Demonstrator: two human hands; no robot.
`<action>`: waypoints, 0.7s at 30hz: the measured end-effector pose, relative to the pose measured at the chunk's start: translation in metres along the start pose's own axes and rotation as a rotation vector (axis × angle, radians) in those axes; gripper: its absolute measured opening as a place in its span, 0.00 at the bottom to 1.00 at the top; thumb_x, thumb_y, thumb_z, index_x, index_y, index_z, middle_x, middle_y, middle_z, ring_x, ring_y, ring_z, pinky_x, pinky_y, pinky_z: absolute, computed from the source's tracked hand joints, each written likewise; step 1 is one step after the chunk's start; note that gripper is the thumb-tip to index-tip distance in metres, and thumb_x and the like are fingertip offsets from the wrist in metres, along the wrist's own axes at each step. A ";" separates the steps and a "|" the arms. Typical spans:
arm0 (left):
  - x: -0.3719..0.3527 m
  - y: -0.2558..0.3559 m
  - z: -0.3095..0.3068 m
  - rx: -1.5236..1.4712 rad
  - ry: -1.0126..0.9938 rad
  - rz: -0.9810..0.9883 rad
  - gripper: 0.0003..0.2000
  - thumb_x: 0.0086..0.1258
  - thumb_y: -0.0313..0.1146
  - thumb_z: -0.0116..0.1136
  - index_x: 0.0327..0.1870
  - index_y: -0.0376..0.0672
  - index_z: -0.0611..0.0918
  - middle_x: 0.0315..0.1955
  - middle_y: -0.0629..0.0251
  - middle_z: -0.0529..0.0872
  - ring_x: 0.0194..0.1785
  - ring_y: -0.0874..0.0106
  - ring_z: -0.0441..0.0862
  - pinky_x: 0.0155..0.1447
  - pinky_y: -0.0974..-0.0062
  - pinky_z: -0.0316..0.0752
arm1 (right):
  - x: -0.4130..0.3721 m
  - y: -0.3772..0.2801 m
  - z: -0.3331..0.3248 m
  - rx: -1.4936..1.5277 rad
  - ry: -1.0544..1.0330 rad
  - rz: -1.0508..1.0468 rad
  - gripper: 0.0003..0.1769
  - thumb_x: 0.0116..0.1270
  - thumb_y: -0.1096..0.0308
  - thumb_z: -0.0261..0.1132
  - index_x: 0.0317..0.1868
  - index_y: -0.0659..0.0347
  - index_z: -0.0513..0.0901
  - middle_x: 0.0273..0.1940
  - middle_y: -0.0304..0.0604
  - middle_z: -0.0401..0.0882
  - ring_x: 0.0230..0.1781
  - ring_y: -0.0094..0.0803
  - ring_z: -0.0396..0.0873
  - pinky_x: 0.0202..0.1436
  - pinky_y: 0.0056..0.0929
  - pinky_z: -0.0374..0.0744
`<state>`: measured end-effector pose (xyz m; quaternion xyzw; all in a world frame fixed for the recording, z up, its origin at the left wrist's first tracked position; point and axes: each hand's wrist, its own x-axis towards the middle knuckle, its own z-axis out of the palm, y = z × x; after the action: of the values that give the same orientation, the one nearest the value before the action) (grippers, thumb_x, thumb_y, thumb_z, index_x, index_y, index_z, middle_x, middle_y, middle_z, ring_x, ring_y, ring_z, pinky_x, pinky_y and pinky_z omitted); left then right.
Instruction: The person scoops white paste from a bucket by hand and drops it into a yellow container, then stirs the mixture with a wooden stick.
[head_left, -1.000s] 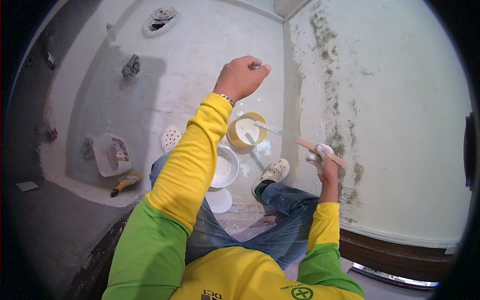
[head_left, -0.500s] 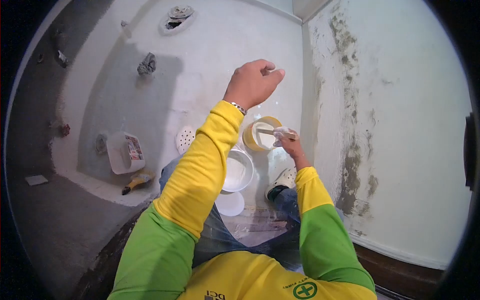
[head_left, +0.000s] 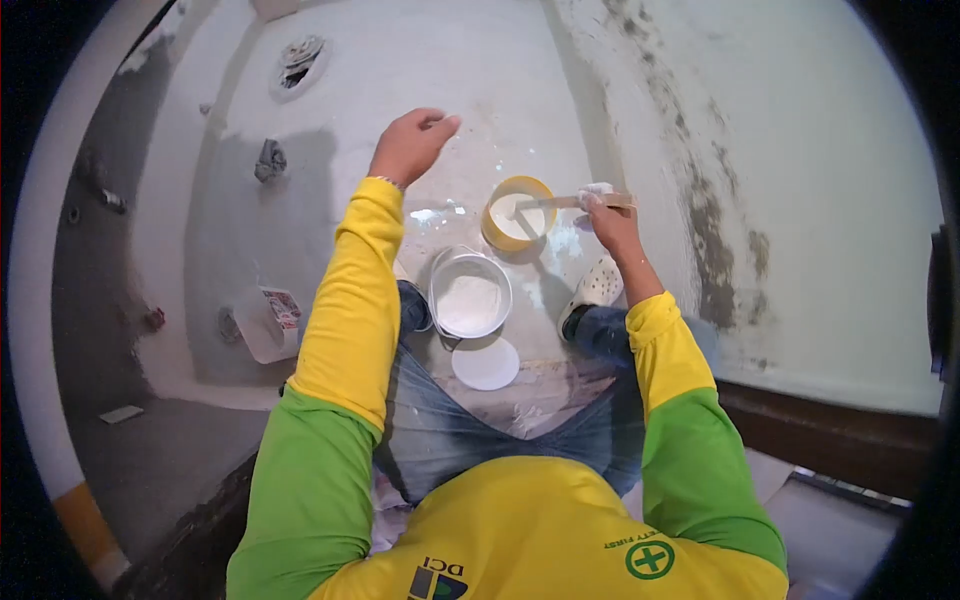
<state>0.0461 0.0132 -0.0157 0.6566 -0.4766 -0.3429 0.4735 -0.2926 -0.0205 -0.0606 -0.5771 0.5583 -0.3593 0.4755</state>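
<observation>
My right hand (head_left: 615,225) is closed around a flat wooden stick (head_left: 562,202). Its far end reaches into a yellow tub (head_left: 502,236) of white paint (head_left: 516,212). A white crumpled patch (head_left: 595,192), perhaps a rag, shows at the grip; I cannot make it out fully. To the left of the tub, my left hand (head_left: 412,147) is held in the air, empty, its fingers loosely bent and thumb apart. Nearer to me stands a white bucket (head_left: 506,312) with white material inside, and a round white lid (head_left: 486,364) lies in front of it.
A shadowed basin floor has a grey crumpled lump (head_left: 270,160) and a hole with rubble (head_left: 300,62). A white plastic container (head_left: 266,332) sits at the left. The right wall (head_left: 800,200) has dark peeling patches. My clog (head_left: 597,283) is beside the tub.
My left hand has moved left and lower, away from the tub. My right hand has moved right and up, with the stick still in the tub. The view has shifted.
</observation>
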 end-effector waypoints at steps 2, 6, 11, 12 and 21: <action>-0.002 -0.042 0.008 0.165 -0.066 -0.046 0.31 0.64 0.55 0.61 0.56 0.34 0.81 0.53 0.47 0.84 0.57 0.55 0.81 0.62 0.65 0.74 | -0.029 -0.009 -0.010 0.049 0.023 0.022 0.12 0.66 0.67 0.65 0.43 0.67 0.84 0.36 0.42 0.83 0.29 0.29 0.82 0.30 0.27 0.82; -0.052 -0.112 0.039 0.558 -0.131 -0.252 0.37 0.63 0.57 0.62 0.64 0.32 0.75 0.61 0.42 0.77 0.62 0.52 0.77 0.64 0.62 0.73 | -0.050 0.025 -0.025 0.071 -0.109 0.004 0.11 0.66 0.66 0.66 0.42 0.66 0.85 0.34 0.40 0.83 0.31 0.27 0.81 0.32 0.27 0.82; -0.143 -0.189 0.072 0.587 -0.294 -0.764 0.38 0.60 0.59 0.61 0.60 0.29 0.77 0.61 0.39 0.76 0.65 0.47 0.74 0.70 0.61 0.67 | -0.050 0.045 -0.028 0.047 -0.057 -0.108 0.12 0.64 0.66 0.66 0.42 0.66 0.84 0.34 0.42 0.84 0.32 0.27 0.81 0.38 0.27 0.80; -0.148 -0.207 0.078 0.538 -0.349 -0.858 0.35 0.63 0.58 0.59 0.57 0.30 0.79 0.59 0.39 0.78 0.64 0.47 0.76 0.69 0.61 0.69 | -0.052 0.042 -0.029 0.059 -0.050 -0.107 0.12 0.64 0.66 0.66 0.42 0.66 0.84 0.34 0.42 0.84 0.32 0.27 0.81 0.38 0.27 0.80; -0.161 -0.157 0.114 0.527 -0.457 -0.638 0.26 0.74 0.54 0.49 0.48 0.36 0.83 0.40 0.48 0.88 0.48 0.54 0.85 0.56 0.62 0.77 | -0.058 0.035 -0.047 0.038 0.039 0.109 0.12 0.63 0.66 0.64 0.44 0.63 0.85 0.40 0.46 0.86 0.42 0.32 0.83 0.48 0.32 0.79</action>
<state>-0.0594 0.1476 -0.2007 0.7757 -0.4139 -0.4743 0.0444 -0.3549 0.0323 -0.0737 -0.5296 0.5911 -0.3545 0.4944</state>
